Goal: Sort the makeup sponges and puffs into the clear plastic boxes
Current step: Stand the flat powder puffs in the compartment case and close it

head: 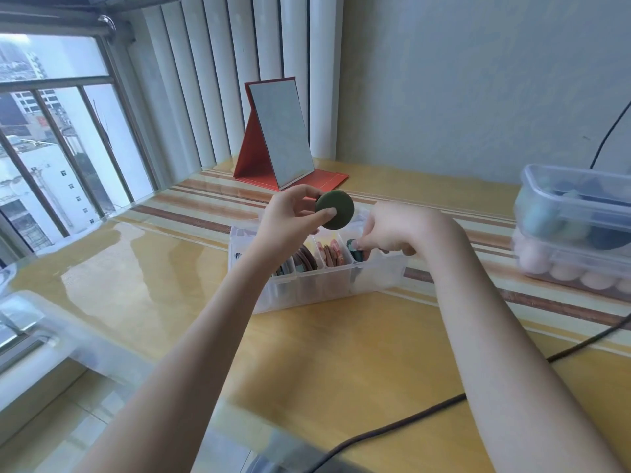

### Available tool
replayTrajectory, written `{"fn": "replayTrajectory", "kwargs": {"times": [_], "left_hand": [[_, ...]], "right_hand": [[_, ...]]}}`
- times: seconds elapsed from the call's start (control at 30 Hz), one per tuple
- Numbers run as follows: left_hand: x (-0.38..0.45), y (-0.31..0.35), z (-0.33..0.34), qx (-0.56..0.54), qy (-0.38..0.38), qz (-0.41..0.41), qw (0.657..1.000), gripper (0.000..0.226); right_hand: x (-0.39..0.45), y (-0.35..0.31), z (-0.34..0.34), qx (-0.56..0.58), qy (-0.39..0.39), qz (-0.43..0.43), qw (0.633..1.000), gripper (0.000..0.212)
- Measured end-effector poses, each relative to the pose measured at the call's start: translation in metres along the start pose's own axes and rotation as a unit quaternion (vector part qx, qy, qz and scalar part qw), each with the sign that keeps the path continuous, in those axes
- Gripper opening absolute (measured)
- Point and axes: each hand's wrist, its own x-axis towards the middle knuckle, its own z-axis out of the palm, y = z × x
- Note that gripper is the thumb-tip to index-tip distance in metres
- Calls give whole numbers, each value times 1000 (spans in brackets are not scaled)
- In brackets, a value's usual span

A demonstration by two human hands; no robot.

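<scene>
My left hand (293,216) holds a round dark green puff (336,209) by its edge, thumb on its face, above the clear divided box (307,288). The box's slots hold upright puffs: brown ones (305,259), pink ones (333,254) and a dark green one (356,252) in the right slot. My right hand (399,230) reaches into that right slot, fingertips pinched on the dark green puff there. Part of the slot is hidden by the hand.
Two stacked clear boxes (577,233) stand at the right, the lower with pink egg sponges, the upper with teal and dark ones. A red folding mirror (280,138) stands behind. A black cable (426,411) crosses the near table. A window lies left.
</scene>
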Motion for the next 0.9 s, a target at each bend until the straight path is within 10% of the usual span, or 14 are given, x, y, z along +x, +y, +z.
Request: {"fn": "replayTrajectory", "kwargs": {"times": [0.2,0.43,0.9], "left_hand": [[-4,3,3,28,-64,17,997,6],[-2,-1,2,24,-81,21,996,10],[7,0,32,250,-144,125,949,24]], "right_hand": [[5,10,-7,140,0,1,990,57],[8,13,-4,280,58,-69,956,23],[2,15,-13,218,205,-28,954,6]]}}
